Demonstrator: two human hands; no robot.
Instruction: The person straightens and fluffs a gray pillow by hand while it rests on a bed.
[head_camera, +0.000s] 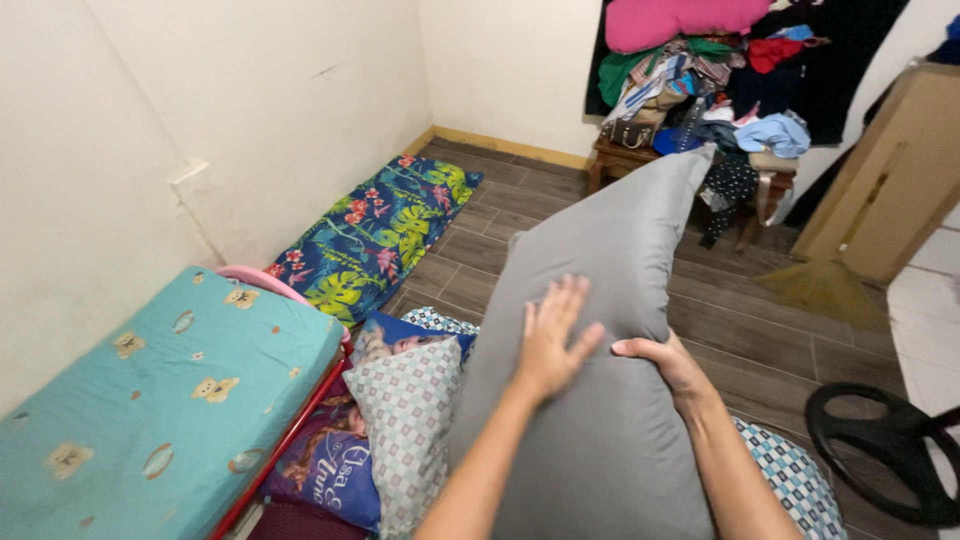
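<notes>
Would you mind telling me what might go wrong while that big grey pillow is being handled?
The long grey fabric pillow stands tilted under the flat left hand, with the right hand pinching its edge; it could topple onto the checked pillow. Its raised far end is close to the heaped clothes and might dislodge them.

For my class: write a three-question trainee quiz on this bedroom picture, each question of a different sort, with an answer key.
1. True or false: both hands touch the grey pillow.
2. Multiple choice: the flat left hand rests on the pillow's A) front face, B) far tip, C) underside.
3. Short answer: what lies on the floor along the left wall, beyond the teal mattress?

Key
1. True; the right hand grips the pillow's right edge.
2. A.
3. A floral-print cushion, blue with green leaves.
</notes>
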